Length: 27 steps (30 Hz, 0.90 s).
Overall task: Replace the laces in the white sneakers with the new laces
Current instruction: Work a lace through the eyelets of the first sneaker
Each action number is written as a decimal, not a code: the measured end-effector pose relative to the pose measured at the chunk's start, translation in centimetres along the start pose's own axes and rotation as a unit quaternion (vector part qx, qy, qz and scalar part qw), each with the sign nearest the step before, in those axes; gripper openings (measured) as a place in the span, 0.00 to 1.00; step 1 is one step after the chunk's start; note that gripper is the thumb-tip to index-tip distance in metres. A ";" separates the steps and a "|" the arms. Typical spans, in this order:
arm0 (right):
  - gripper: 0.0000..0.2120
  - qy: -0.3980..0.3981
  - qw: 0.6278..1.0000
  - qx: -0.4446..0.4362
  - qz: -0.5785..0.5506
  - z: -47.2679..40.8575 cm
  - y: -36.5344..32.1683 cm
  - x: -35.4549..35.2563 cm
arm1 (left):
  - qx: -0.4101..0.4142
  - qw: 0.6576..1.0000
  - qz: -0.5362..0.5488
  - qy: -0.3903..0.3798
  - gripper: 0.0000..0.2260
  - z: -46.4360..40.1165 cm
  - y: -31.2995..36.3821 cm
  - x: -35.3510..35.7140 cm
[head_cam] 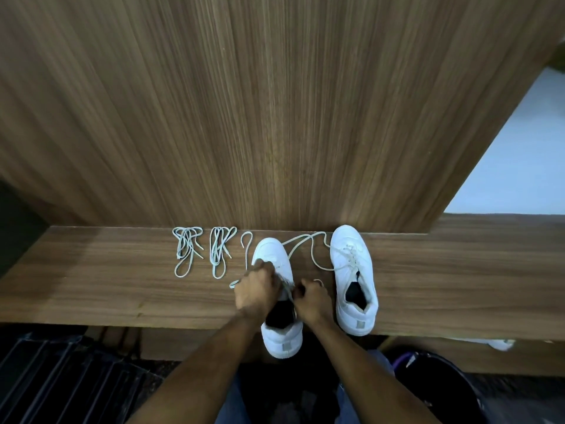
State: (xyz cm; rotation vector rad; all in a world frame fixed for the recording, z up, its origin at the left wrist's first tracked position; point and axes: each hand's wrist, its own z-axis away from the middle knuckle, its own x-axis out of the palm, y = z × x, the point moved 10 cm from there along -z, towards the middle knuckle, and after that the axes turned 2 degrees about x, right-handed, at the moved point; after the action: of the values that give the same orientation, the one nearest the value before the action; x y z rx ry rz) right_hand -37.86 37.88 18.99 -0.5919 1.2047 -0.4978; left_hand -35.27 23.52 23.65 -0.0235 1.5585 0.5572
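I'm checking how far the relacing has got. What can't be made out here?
Head view only:
- Eyelets of the left sneaker: hidden by the left hand and right hand.
- What each hand grips: fingers curl over it.
- White object under the bench: mostly hidden.

Both forearms reach forward, close together. The left hand (258, 286) has its fingers (265, 266) curled downward; the right hand (312, 298) is closed in a pinch.

No readable text anywhere. Heel tabs on both white sneakers (282, 301) are plain grey patches, too small to show any brand. Nothing printed on the desk (122, 289).
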 end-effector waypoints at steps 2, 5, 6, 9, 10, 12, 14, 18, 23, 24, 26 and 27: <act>0.06 0.001 1.000 -0.008 0.005 0.0 0.1 0.0 | -0.175 0.966 0.189 0.025 0.06 0.3 -4.5 0.1; 0.07 -0.010 1.000 -0.007 0.010 -0.2 0.2 0.4 | -0.251 0.920 0.301 0.012 0.04 0.9 -7.1 1.7; 0.07 -0.012 1.000 -0.005 0.013 -0.2 0.2 0.4 | -0.229 0.929 0.291 0.010 0.07 0.8 -6.8 1.8; 0.07 -0.004 1.000 -0.006 0.016 -0.2 0.2 0.3 | -0.072 0.971 0.226 0.030 0.12 0.1 -3.5 0.9; 0.07 -0.003 1.000 -0.005 0.019 -0.2 0.2 0.3 | -0.004 0.985 0.168 0.026 0.11 0.0 -2.0 0.8; 0.08 -0.004 1.000 -0.001 0.015 -0.2 0.4 0.3 | 0.106 0.994 0.022 0.005 0.11 0.2 0.8 1.4; 0.11 -0.007 1.000 -0.002 0.001 -0.2 0.4 0.2 | 0.138 0.988 -0.068 0.004 0.13 0.4 1.9 1.8; 0.11 -0.010 1.000 0.000 0.007 -0.1 0.4 0.3 | 0.157 0.972 -0.177 0.009 0.15 0.4 2.2 2.2; 0.06 -0.009 1.000 -0.013 0.021 -0.1 0.1 0.2 | 0.183 0.965 -0.183 -0.034 0.15 0.4 1.8 3.1; 0.05 -0.008 1.000 -0.014 0.021 -0.1 0.0 0.2 | 0.186 0.965 -0.182 -0.033 0.15 0.4 1.8 3.2; 0.07 -0.003 1.000 -0.016 0.020 0.0 0.1 0.1 | 0.182 0.971 -0.155 -0.014 0.14 0.3 2.0 2.8; 0.08 0.000 1.000 -0.016 0.017 0.0 0.1 0.1 | 0.165 0.980 -0.108 0.015 0.13 0.1 1.9 2.0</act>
State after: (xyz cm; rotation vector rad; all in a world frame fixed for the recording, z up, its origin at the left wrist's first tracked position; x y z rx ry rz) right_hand -37.86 37.92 18.85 -0.5986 1.2222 -0.4502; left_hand -36.02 25.86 22.41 0.0519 1.6380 0.1245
